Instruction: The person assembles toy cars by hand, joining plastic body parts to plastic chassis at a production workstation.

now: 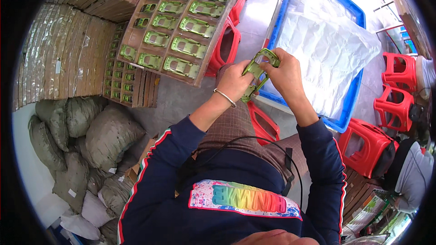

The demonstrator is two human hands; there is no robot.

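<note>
A green toy car body shell (254,70), with open window gaps, is held up between my two hands in front of my lap. My left hand (232,81), with a bangle at its wrist, grips the shell's left side. On the other side my right hand (285,73) has its thumb and fingers closed on the upper right edge. Part of the shell is hidden behind my fingers. To the left, a brown tray (128,41) bears rows of similar green car shells (188,47).
A blue-rimmed crate (359,13) lined with white sheeting (322,54) stands to the right. Red plastic stools (363,147) are on both sides. At left are stacked cardboard (59,54) and filled sacks (113,131). Another person's grey sleeve (415,170) shows at far right.
</note>
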